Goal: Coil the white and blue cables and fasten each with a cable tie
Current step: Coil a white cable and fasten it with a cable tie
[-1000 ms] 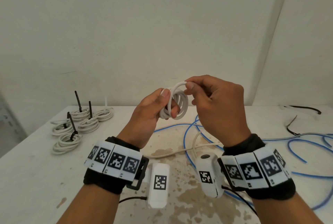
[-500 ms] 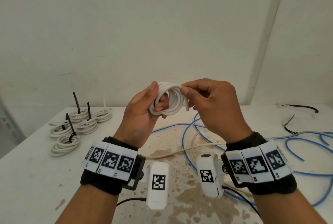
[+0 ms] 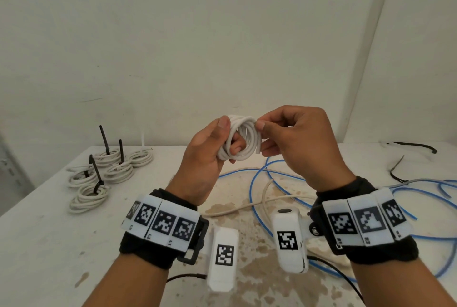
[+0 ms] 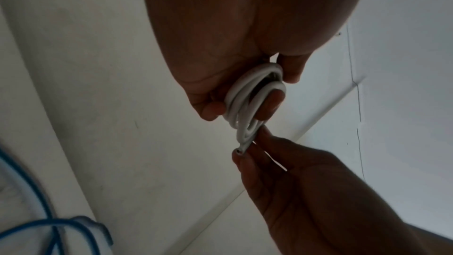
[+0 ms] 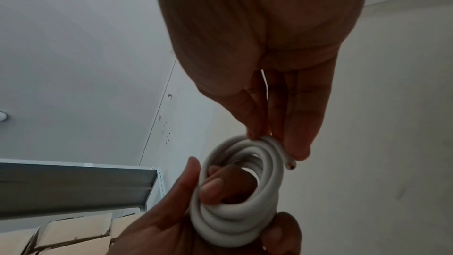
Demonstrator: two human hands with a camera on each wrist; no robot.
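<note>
At the far left of the desk (image 3: 37, 245) lie five finished coils (image 3: 108, 170) of white cable, flat on the surface, each bound with a cable tie whose tail sticks up; most ties (image 3: 104, 140) are black.

Right of them, raised above the desk in front of the wall, the left hand (image 3: 205, 156) grips the white cable coil (image 3: 243, 140). Its thumb presses on the top rim and a finger passes through the hole, so the hand is curled round the loops. The coil stands roughly on edge, its open face turned toward the camera in the head view, and the ring is slightly taller than wide.

The cut end of the cable (image 5: 290, 165) hangs at the coil's right edge and points downward. The right hand (image 3: 296, 143) pinches that last stretch between thumb and fingertips, just beside the coil.

Compared with half a second ago the coil sits more upright and its loops lie closer together; a second ago the loops were looser and the right hand covered the top of them.

Below and to the right, loose blue cables (image 3: 254, 183) sprawl over the stained desk, along with one uncoiled white cable (image 3: 247, 209) and spare black ties (image 3: 415, 145) at the far right edge.
</note>
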